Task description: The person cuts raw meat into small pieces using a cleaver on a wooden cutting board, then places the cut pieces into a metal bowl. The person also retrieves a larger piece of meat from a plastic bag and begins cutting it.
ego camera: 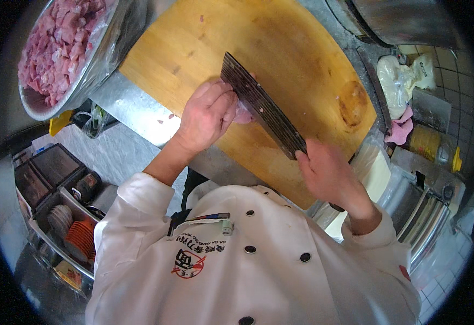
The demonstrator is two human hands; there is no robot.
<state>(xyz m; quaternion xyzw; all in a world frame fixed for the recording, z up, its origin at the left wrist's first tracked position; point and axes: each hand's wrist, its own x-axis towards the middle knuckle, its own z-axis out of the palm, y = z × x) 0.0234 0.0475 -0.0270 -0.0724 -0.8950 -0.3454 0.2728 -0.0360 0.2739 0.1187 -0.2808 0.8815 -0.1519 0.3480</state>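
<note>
A dark-bladed cleaver (261,103) is gripped by its handle in my right hand (330,172), its broad blade slanting up and left over a wooden cutting board (298,44). Against the blade's left side lies a piece of raw pink meat (243,115), partly hidden by the steel. My left hand (209,111) presses on that meat with curled fingers, knuckles close to the blade. Small meat scraps cling to the cleaver's face. Beyond my left hand, a large metal bowl (27,103) lined with clear plastic holds a heap of cut raw meat (64,44).
The metal counter (139,107) runs along the board's left edge. At the right are a plastic bag of pale contents (395,79), a pink cloth (400,128) and a jar with a yellow part (426,144). Stacked orange dishes (80,239) stand at lower left.
</note>
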